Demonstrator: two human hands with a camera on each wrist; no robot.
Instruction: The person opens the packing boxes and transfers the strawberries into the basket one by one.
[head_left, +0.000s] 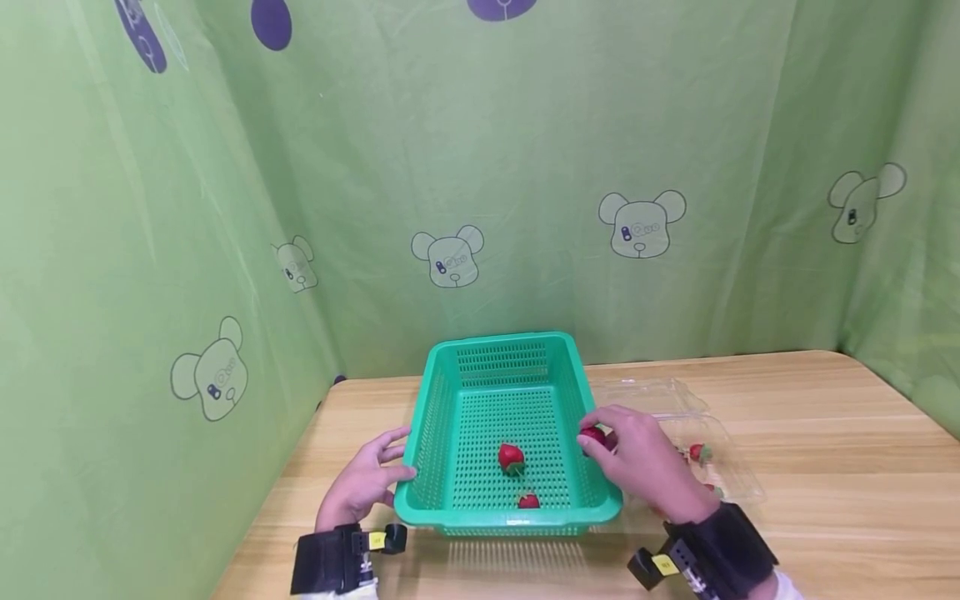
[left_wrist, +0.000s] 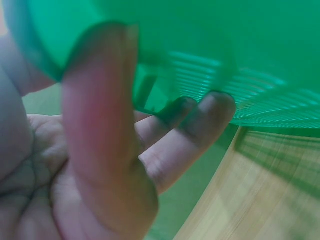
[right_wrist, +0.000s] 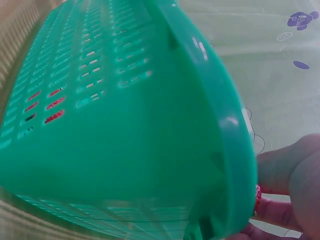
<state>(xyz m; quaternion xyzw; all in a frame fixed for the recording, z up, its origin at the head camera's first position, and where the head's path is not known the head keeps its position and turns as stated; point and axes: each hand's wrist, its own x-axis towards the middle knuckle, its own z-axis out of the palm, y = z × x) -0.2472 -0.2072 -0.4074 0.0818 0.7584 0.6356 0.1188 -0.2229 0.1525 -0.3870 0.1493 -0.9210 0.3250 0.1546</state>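
A green plastic basket (head_left: 506,337) with slotted walls is on the wooden table. My left hand (head_left: 367,477) holds its left rim; in the left wrist view the thumb (left_wrist: 105,115) lies against the rim and other fingers reach under it along the outer wall. My right hand (head_left: 647,458) pinches a red strawberry (head_left: 595,435) at the basket's right rim; the right wrist view shows only a sliver of this strawberry (right_wrist: 258,197). Inside the basket lie a strawberry (head_left: 511,457) with green leaves and another strawberry (head_left: 528,501) close to the near wall.
Right of the basket, partly behind my right hand, a clear plastic clamshell box (head_left: 738,462) stands with its lid (head_left: 651,395) folded back. It holds strawberries, one strawberry (head_left: 699,452) near its middle. Green curtains (head_left: 525,208) with bear prints hang behind the table (head_left: 847,450).
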